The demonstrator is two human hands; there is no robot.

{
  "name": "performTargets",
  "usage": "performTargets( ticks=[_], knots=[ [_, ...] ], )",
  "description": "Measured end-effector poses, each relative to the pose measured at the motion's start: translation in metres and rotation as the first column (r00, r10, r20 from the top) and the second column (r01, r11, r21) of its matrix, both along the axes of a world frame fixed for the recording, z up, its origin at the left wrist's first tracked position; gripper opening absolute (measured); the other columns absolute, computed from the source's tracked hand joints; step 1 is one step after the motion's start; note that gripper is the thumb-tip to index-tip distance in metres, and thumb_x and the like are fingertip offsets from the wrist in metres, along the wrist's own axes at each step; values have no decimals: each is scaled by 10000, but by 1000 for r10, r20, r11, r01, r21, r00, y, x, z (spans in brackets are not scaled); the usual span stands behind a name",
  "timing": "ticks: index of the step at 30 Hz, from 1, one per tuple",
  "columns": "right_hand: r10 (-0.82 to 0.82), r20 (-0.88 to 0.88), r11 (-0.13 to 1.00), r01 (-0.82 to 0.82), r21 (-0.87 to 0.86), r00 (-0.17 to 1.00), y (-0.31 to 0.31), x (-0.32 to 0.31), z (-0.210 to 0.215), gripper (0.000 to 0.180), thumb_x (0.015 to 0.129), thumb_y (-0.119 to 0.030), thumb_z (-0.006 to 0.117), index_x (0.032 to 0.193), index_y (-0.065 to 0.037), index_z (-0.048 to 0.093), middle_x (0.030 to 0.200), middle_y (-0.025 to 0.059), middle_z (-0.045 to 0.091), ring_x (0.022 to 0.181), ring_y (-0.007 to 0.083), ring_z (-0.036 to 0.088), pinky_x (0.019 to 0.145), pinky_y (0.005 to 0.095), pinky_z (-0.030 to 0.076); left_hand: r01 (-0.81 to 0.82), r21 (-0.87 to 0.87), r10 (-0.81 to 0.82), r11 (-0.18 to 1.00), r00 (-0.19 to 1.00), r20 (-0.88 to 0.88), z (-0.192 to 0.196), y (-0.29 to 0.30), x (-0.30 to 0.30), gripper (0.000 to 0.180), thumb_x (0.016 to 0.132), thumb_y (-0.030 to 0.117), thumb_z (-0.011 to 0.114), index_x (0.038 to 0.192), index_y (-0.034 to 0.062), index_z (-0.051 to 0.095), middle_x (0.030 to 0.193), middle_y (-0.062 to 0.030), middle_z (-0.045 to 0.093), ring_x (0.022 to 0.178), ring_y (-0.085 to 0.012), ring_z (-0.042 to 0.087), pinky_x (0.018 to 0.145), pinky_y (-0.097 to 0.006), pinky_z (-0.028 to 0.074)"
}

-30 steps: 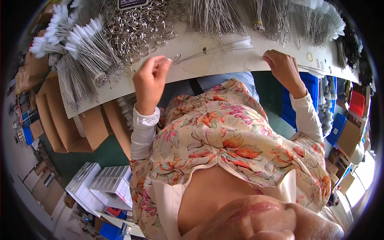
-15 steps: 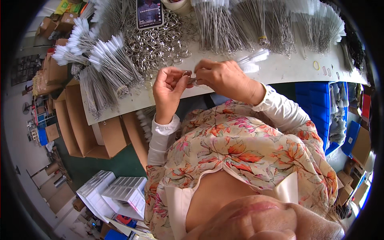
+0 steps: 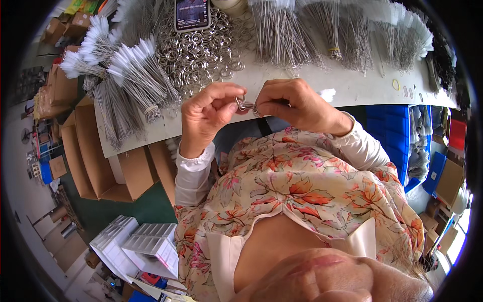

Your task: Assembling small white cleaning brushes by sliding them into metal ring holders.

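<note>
My left hand (image 3: 209,115) and my right hand (image 3: 292,103) meet in front of my chest, just below the white table's front edge (image 3: 282,80). Between their fingertips they pinch a small metal split ring (image 3: 244,104) with a thin wire piece at it. Both hands grip this same small ring assembly. On the table right above lies a heap of loose metal rings (image 3: 201,53). Bundles of thin wire loops with white tags (image 3: 136,75) lie to the left of the heap.
More wire bundles (image 3: 322,30) fan across the table's back. A phone (image 3: 191,14) lies at the far edge. Open cardboard boxes (image 3: 95,161) stand at my left, white plastic drawer trays (image 3: 146,246) on the floor, blue bins (image 3: 397,136) at my right.
A second ago my hands were apart on the table, right hand far to the right. They have come together and now hold the ring between them, closer to my chest.
</note>
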State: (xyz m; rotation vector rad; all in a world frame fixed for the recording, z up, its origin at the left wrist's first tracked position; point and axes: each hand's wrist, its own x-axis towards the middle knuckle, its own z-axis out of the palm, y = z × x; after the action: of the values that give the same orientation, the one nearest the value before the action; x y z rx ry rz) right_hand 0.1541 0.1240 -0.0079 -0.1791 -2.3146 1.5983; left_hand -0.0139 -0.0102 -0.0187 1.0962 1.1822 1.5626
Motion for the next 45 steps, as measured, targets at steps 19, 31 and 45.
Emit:
performTargets(
  ticks=[19, 31, 45],
  knots=[
    [-204, -73, 897, 156, -414, 976, 11, -30, 31, 207, 900, -208, 579, 909, -4, 614, 651, -38, 507, 531, 15, 380, 467, 177, 283, -297, 332, 382, 895, 896, -229, 33, 29, 12, 287, 731, -155, 601, 1015, -113, 595, 974, -171, 626, 819, -187, 649, 758, -268, 549],
    [-87, 32, 912, 92, -399, 996, 22, -30, 35, 176, 884, -180, 601, 906, -7, 618, 673, -28, 532, 532, 16, 417, 453, 170, 306, -250, 215, 310, 944, 895, -320, 47, 34, -6, 260, 757, -100, 602, 1015, -78, 616, 932, -143, 646, 783, -151, 640, 716, -250, 544],
    [-43, 26, 874, 50, -483, 999, 21, -29, 38, 256, 901, -270, 573, 928, -20, 620, 616, -38, 504, 535, 25, 436, 483, 183, 355, -109, -51, 88, 993, 947, -309, 49, 32, -19, 153, 873, 63, 576, 983, -41, 600, 852, -74, 613, 646, -91, 576, 565, -210, 483]
  ],
)
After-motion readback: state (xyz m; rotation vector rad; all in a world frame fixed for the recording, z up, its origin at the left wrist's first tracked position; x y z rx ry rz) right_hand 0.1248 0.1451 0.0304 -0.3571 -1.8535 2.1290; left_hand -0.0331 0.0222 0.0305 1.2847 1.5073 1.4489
